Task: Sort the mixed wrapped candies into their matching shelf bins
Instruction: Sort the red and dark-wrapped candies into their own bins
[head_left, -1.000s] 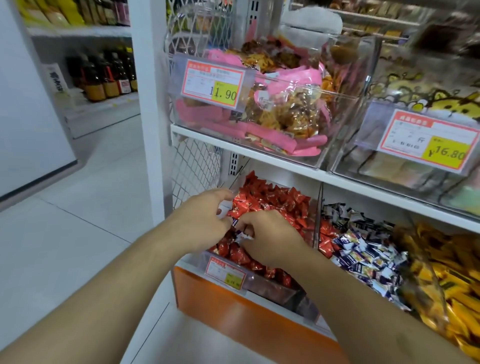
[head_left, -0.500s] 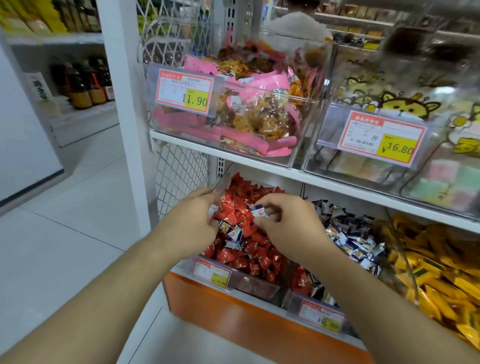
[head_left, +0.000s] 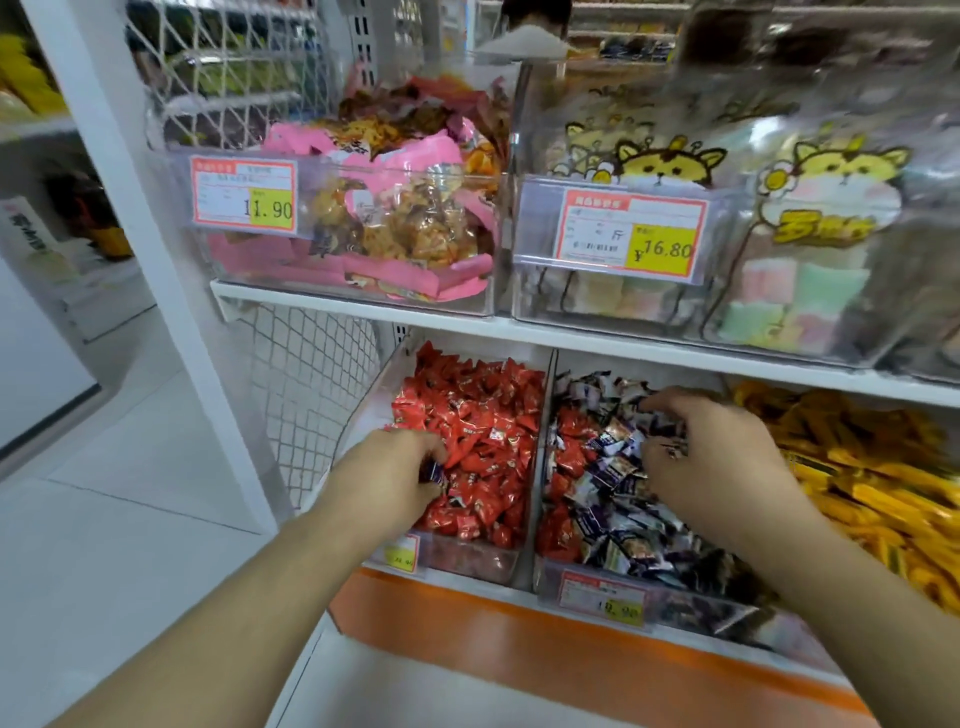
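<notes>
Pinching a purple candy (head_left: 434, 473), left hand (head_left: 384, 480); right hand (head_left: 711, 467) loose; tag (head_left: 244, 195) reads 11.90.

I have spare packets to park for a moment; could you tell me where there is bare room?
The white floor left of the shelf post is bare. The red candy bin, purple candy bin and yellow bin are heaped full.

Price tags (head_left: 243, 196): 11.90, ¥16.80

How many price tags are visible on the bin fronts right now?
4: the 11.90 tag upper left, the 16.80 tag upper right, a tag on the red-candy bin, a tag on the purple-candy bin. Others may be hidden.
</notes>
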